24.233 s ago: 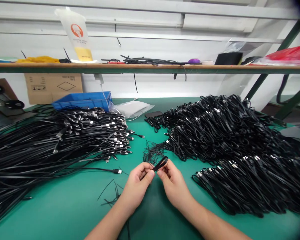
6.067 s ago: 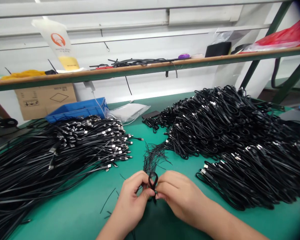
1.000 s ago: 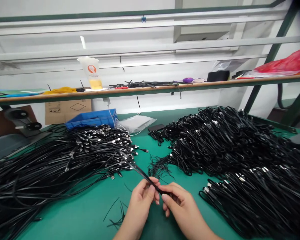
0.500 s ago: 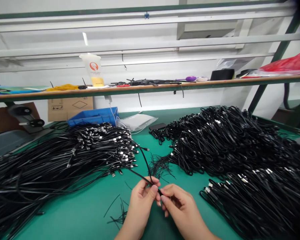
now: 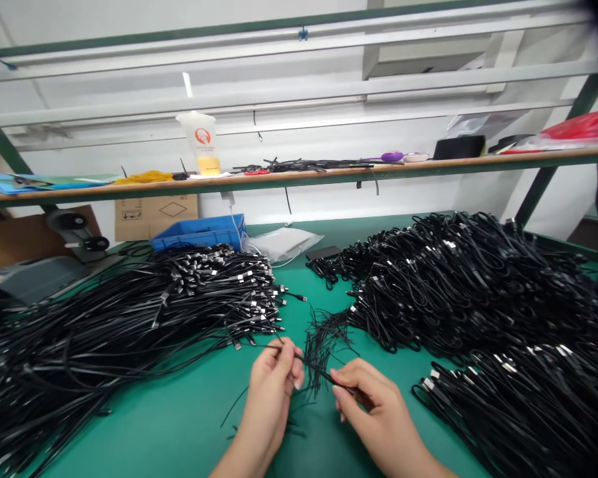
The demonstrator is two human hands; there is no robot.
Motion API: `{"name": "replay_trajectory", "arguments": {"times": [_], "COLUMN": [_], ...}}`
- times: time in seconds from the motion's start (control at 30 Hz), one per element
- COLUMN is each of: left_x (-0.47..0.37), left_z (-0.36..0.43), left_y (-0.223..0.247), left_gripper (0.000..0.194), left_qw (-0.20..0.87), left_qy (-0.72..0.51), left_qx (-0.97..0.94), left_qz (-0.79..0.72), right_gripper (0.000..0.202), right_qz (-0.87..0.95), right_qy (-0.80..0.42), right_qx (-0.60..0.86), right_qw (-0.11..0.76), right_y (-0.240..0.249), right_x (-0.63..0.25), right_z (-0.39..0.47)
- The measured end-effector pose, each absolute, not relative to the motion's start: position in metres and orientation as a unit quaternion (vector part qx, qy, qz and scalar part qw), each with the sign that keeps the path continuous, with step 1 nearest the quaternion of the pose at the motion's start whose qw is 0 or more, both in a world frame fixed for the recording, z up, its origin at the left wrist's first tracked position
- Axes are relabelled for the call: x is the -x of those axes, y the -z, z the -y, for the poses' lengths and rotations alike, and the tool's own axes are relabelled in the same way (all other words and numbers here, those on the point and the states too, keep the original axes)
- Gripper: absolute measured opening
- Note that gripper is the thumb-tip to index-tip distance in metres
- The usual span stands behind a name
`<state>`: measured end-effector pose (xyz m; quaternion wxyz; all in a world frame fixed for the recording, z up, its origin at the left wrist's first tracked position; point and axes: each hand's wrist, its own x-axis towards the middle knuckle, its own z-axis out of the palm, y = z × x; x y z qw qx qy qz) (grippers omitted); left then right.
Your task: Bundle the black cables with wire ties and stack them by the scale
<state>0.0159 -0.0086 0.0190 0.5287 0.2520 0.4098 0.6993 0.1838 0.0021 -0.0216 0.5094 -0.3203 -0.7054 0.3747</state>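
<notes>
A thin black cable (image 5: 317, 369) is stretched on a slant between my two hands, above the green table. My left hand (image 5: 273, 380) pinches it at the upper left, and a short length sticks out past the fingers there. Lower and to the right, my right hand (image 5: 371, 401) grips the cable between thumb and index finger; its end inside that hand is hidden. Just behind the cable lies a small heap of thin black ties (image 5: 326, 335), with more loose strands near my left wrist.
Straight black USB cables (image 5: 129, 325) are piled at left. Coiled, bundled cables (image 5: 428, 285) make a large heap at right, with another row (image 5: 523, 398) nearer. Behind stand a blue bin (image 5: 199, 232), a plastic bag (image 5: 284, 244) and a shelf (image 5: 279, 180) bearing a drink cup (image 5: 200, 143).
My hands have moved apart, the left going left and the right going right, drawing the cable out between them. The loop that rose above my left hand is gone. The view has shifted slightly.
</notes>
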Motion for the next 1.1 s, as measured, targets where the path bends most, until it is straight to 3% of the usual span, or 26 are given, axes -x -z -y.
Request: {"name": "replay_trajectory", "arguments": {"times": [0.3,0.6,0.73,1.1], "left_x": [0.033,-0.007,-0.028,-0.047], "left_z": [-0.003,0.000,0.001,0.005], "left_y": [-0.031,-0.016,-0.008,0.004], "left_gripper": [0.042,0.051,0.050,0.042], "left_qw": [0.473,0.472,0.480,0.444], "left_qy": [-0.747,-0.743,-0.727,-0.725], "left_qx": [-0.222,-0.208,-0.227,-0.282], "left_qz": [-0.410,-0.425,-0.435,-0.444], "right_gripper": [0.016,0.042,0.040,0.041], "right_qz": [0.657,0.217,0.162,0.237], "right_qy": [-0.434,-0.705,-0.706,-0.641], "right_qx": [0.326,0.320,0.314,0.331], "right_qw": [0.524,0.595,0.613,0.650], "right_y": [0.019,0.004,0.004,0.015], "right_x": [-0.208,-0.201,-0.191,-0.189], "right_z": [-0.024,-0.031,-0.030,-0.031]}}
